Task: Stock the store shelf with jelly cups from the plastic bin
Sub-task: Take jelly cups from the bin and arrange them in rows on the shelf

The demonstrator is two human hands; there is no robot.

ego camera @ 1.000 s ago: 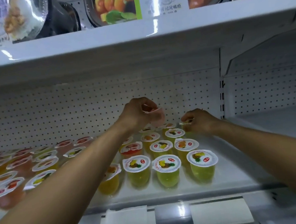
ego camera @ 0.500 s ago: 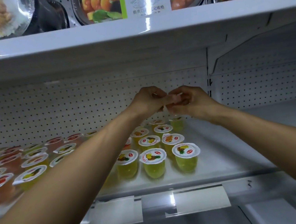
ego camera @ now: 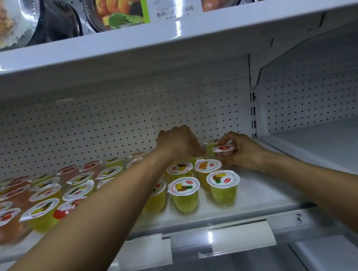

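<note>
Several jelly cups stand in rows on the white shelf point(ego camera: 260, 195), yellow ones such as the front cup point(ego camera: 223, 186) to the right and red and yellow ones to the left. My right hand point(ego camera: 244, 151) pinches a red-lidded jelly cup point(ego camera: 223, 149) by its rim, low at the back right of the rows. My left hand point(ego camera: 177, 142) reaches over the back cups with its fingers curled downward. What lies under those fingers is hidden. The plastic bin is out of view.
A perforated back panel point(ego camera: 86, 131) closes the shelf behind. The upper shelf point(ego camera: 164, 36) hangs low overhead and carries packaged meals point(ego camera: 117, 8). A slotted upright point(ego camera: 253, 110) separates a bare shelf bay point(ego camera: 327, 143) on the right. Price-tag strips point(ego camera: 242, 235) line the front edge.
The hands met above the rows half a second ago. They have since parted and dropped to the back cups, and the right hand now holds a red cup.
</note>
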